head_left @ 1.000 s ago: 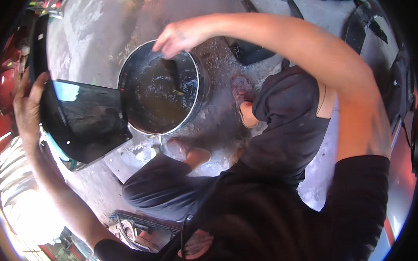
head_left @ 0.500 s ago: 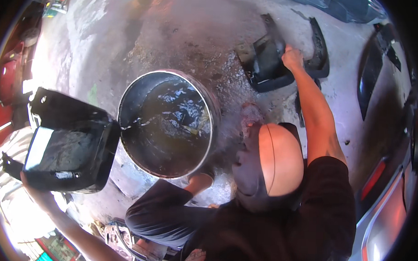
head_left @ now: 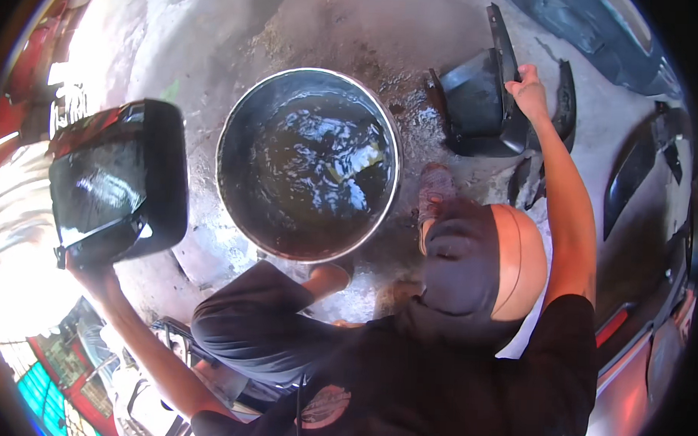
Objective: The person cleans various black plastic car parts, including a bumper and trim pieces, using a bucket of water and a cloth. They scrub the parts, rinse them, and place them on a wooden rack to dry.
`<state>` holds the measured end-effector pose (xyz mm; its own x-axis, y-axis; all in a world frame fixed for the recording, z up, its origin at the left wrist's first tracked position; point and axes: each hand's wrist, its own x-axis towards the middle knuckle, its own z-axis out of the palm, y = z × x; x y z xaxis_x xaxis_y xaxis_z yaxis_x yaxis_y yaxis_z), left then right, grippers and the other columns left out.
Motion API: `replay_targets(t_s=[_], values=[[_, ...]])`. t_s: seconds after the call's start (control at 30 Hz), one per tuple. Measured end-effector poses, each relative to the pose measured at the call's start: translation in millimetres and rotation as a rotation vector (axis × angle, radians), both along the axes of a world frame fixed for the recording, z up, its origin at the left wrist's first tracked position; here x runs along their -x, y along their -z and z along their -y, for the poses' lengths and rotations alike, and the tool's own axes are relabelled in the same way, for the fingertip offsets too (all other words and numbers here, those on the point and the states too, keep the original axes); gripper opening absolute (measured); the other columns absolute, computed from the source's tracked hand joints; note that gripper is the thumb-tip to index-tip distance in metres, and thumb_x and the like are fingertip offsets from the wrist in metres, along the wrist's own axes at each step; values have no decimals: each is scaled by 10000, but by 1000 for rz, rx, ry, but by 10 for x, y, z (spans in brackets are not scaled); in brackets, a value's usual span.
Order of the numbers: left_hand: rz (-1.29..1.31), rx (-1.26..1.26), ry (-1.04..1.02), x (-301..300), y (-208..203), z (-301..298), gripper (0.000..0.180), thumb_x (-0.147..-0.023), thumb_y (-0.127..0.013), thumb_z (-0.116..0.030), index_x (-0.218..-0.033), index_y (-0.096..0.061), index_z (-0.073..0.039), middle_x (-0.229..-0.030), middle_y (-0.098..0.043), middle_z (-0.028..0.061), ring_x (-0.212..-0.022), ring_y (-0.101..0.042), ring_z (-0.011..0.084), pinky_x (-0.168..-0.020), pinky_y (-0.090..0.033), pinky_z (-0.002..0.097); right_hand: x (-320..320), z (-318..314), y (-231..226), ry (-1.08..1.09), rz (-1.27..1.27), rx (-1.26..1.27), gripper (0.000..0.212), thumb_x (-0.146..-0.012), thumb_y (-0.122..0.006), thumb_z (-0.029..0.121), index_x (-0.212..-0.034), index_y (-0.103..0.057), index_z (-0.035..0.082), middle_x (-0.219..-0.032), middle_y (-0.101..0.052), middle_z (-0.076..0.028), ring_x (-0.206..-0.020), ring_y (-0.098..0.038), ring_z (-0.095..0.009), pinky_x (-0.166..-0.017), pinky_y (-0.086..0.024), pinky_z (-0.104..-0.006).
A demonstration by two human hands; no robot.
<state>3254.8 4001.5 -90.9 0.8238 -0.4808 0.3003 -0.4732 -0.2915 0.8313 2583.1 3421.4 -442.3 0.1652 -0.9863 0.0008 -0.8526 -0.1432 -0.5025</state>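
My left hand [head_left: 93,277] grips the lower edge of a wet, glossy black plastic panel [head_left: 108,180]. The panel is held up at the far left, beside a round metal basin [head_left: 398,162] and apart from it. Dark, rippling water fills the basin's lower part. On the far right, my right hand [head_left: 528,95] is closed on the edge of another black plastic panel [head_left: 476,103], a curved piece with a long narrow arm. This panel stands tilted over the floor, and my fingers partly hide its edge.
Beside the right-hand panel lies a curved black strip [head_left: 566,106]. Larger dark body panels [head_left: 631,170] rest at the right, and a blue-grey one [head_left: 586,34] at the top right. My bent knee [head_left: 246,310] is just below the basin. The concrete floor [head_left: 217,36] is wet.
The left panel has turned and tipped in my left hand, its broad side now facing differently. The right panel has been lifted and tilted. The basin appears higher and further right in view.
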Motion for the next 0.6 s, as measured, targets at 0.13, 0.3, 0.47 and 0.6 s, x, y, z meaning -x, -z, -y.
replay_targets(t_s=[0.13, 0.3, 0.47, 0.6], values=[[-455, 355, -48, -80, 38, 85, 423, -945, -570, -404, -1196, -618, -68, -1192, -652, 141, -1104, -639, 297, -975, -499, 506, -154, -118, -1499, -76, 157, 73, 710, -765, -766, 207, -1400, -468, 95, -982, -695, -224, -916, -688, -375, -833, -525, -433], [-234, 344, -239, 240, 198, 289, 374, -933, -592, -427, -1104, -625, -97, -1029, -673, 102, -927, -679, 252, -689, -524, 372, -585, -760, -3812, -339, 571, 114, 700, -878, -621, 149, -1504, -369, -39, -1126, -666, -85, -1000, -628, -149, -904, -481, -285], [-271, 833, -412, 716, 366, 362, 367, -863, -763, -238, -1095, -568, -30, -989, -648, 134, -806, -681, 249, -651, -605, 388, -1918, -2075, -4475, -747, 725, -61, 673, -927, -698, 136, -1494, -358, 16, -1399, -541, -171, -1271, -537, -237, -1096, -426, -351], [-231, 922, -414, 709, 552, 453, 453, -861, -786, -183, -1135, -493, 29, -1029, -627, 160, -846, -664, 239, -713, -617, 368, -2374, -2306, -3405, -768, 450, 206, 622, -854, -734, 100, -1386, -425, 14, -1203, -550, -173, -1082, -565, -283, -965, -443, -392]])
